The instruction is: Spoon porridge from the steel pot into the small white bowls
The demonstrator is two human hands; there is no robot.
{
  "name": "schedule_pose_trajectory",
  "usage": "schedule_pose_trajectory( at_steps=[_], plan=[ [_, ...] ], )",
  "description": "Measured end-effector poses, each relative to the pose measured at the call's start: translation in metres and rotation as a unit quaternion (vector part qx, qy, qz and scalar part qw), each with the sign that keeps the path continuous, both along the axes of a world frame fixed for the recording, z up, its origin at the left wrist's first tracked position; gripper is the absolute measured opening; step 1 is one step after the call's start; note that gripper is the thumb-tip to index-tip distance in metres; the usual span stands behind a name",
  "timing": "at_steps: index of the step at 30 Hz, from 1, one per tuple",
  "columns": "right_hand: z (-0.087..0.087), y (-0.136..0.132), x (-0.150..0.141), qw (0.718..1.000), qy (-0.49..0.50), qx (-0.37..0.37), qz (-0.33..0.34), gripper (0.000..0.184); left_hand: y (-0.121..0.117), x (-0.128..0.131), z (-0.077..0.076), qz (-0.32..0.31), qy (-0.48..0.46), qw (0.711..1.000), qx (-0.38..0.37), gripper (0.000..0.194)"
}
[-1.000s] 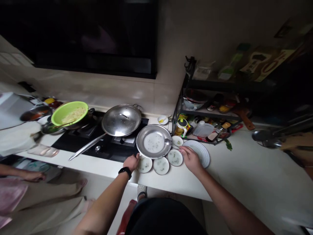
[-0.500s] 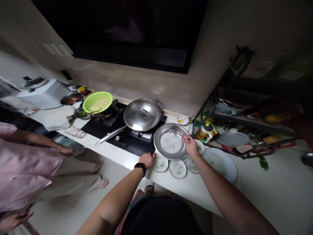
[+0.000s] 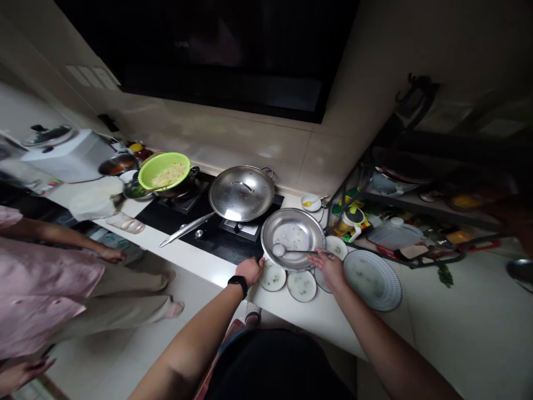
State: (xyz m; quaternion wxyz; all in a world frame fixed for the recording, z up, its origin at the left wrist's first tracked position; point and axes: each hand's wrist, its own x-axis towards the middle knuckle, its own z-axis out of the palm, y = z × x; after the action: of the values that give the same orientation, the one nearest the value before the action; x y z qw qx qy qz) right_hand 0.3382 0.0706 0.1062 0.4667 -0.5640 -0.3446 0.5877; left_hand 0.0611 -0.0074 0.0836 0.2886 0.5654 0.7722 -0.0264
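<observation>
A wide steel basin (image 3: 266, 239) with whitish liquid and dark bits stands on the counter beside the hob. My left hand (image 3: 250, 271), with a black watch on its wrist, is closed on the basin's near-left rim. Its fingertips are partly hidden. My right hand (image 3: 330, 270) grips the handle of a ladle (image 3: 279, 250) at the basin's near-right side, and the ladle's round head lies over the left part of the liquid. Close in front are small saucers, among them a left saucer (image 3: 273, 276) and a middle saucer (image 3: 302, 286), holding pale liquid with green bits.
A lidded wok (image 3: 241, 193) sits on the black hob, its long handle toward the front edge. Left of it stands a green bowl (image 3: 165, 171) of pale shreds. A large ribbed plate (image 3: 391, 283) lies right. Another person (image 3: 54, 283) stands at left. A shelf rack holds jars and containers.
The ladle's head has moved left and nearer across the basin, and my right hand has come down toward me with the handle. My left hand stays at the rim.
</observation>
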Motion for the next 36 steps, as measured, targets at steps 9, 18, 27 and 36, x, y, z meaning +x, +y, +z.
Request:
schedule_pose_trajectory(
  at_steps=[9,18,27,36],
  plan=[
    [0.045,-0.022,0.077,0.996,0.038,-0.003,-0.081,0.038,0.0,-0.001,-0.004,-0.015,0.004,1.0,0.007,0.064],
    [0.08,-0.067,0.196,0.975,-0.012,0.053,-0.216,0.049,0.006,-0.004,-0.005,-0.025,0.018,1.0,-0.006,0.064],
    [0.074,-0.1,0.228,0.909,-0.399,0.108,-0.047,0.042,0.007,0.0,-0.005,-0.036,0.032,0.999,-0.013,0.066],
    [0.085,-0.08,0.144,0.803,-0.489,0.312,0.134,0.033,0.007,0.0,-0.007,-0.022,0.028,0.999,-0.01,0.067]
  ],
)
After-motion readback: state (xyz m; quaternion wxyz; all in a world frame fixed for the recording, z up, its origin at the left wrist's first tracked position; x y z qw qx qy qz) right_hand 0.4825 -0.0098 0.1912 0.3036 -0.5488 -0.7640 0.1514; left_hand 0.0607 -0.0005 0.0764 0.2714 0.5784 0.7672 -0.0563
